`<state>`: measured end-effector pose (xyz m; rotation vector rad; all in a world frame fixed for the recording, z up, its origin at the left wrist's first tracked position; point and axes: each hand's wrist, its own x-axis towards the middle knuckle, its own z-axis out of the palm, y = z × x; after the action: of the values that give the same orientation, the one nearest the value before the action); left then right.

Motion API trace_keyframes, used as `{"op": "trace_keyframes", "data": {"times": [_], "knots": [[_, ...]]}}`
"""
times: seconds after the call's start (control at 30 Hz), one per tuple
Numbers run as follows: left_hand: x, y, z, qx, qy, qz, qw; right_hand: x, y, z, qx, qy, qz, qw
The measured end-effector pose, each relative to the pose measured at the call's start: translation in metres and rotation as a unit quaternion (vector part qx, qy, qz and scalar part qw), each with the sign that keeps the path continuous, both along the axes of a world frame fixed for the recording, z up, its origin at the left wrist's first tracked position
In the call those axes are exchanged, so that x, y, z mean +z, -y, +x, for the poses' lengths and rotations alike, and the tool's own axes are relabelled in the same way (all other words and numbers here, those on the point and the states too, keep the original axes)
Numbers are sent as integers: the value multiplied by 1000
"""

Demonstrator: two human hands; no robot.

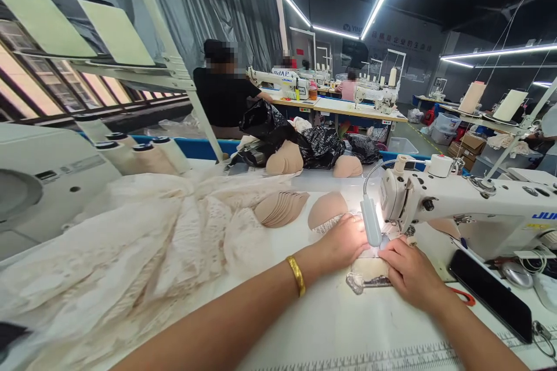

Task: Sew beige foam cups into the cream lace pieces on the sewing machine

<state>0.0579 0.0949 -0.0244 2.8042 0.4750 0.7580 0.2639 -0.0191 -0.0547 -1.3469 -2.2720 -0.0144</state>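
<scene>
Lower right: phone [489, 295] and red handle [465, 297] lie near the right forearm; a careless sweep could shift either. Right of centre: left hand [343, 242] and right hand [413, 272] bent over pale cloth [372, 253], by the sewing machine [439, 200]. Can't tell if fingers pinch or just press. Creeping closer risks needle contact. Just beyond, beige cup [326, 208] could drag if left hand catches it.

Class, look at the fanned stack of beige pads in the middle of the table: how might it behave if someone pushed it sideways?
The stack would probably spread further, since its layers already lie offset and nothing visible binds them. Each pad looks thin, so likely light for its size. Rolling seems unlikely: the pads lie low on the table.
</scene>
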Motion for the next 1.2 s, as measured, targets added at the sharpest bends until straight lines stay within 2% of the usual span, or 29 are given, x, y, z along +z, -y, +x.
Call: {"op": "trace_keyframes", "data": {"times": [0.13, 0.2, 0.23, 0.3, 0.33, 0.37, 0.4, 0.43, 0.47, 0.5, 0.53, 0.57, 0.6, 0.63, 0.67, 0.73, 0.8, 0.83, 0.9, 0.97, 1.03, 1.1, 1.2], "knots": [[6, -5, -4, 9, 21, -27, 999, 4, 6, -5, 12, -81, -17, 997], [11, 4, -21, 9, 21, -34, 999, 8, 10, -14, -2, -191, -96, 977], [13, 13, -31, 5, 25, -38, 999, 10, 11, -20, -12, -266, -156, 951], [15, 44, -54, -10, 42, -78, 996, 15, 12, -36, -24, -415, -268, 869], [14, 64, -64, -22, 68, -138, 988, 16, 13, -45, -23, -474, -304, 826], [13, 85, -72, -28, 79, -229, 970, 18, 14, -53, -19, -520, -320, 792], [9, 105, -77, -23, 80, -342, 936, 18, 16, -62, -18, -552, -318, 771], [5, 123, -79, -15, 71, -481, 874, 17, 19, -71, -22, -575, -303, 760], [1, 137, -79, -11, 86, -611, 787, 14, 25, -79, -32, -592, -280, 755], [-3, 147, -78, 8, 140, -697, 703, 10, 32, -87, -45, -603, -253, 755], [-6, 153, -74, 24, 209, -746, 631, 5, 41, -95, -59, -604, -228, 762], [-8, 155, -71, 41, 290, -762, 578, -1, 52, -101, -71, -594, -208, 774], [-8, 154, -67, 58, 367, -751, 545, -7, 63, -106, -81, -575, -193, 791], [-7, 151, -64, 72, 426, -731, 528, -12, 73, -110, -86, -548, -185, 811], [-5, 149, -62, 83, 464, -712, 521, -16, 82, -112, -90, -520, -177, 831], [0, 148, -61, 82, 473, -692, 539, -18, 94, -111, -84, -473, -172, 860], [6, 155, -64, 37, 420, -709, 565, -12, 97, -104, -87, -466, -177, 863], [8, 159, -66, 1, 384, -728, 568, -7, 98, -100, -96, -477, -190, 853], [11, 168, -72, -57, 335, -765, 548, 2, 98, -94, -124, -530, -226, 808], [12, 172, -76, -76, 343, -777, 522, 6, 100, -94, -123, -607, -255, 743], [13, 171, -75, -69, 378, -767, 514, 4, 102, -101, -96, -665, -257, 694], [13, 167, -69, -56, 393, -757, 519, 0, 103, -109, -87, -686, -233, 683], [13, 157, -55, 4, 432, -737, 520, -5, 101, -115, -115, -679, -192, 699]]}}
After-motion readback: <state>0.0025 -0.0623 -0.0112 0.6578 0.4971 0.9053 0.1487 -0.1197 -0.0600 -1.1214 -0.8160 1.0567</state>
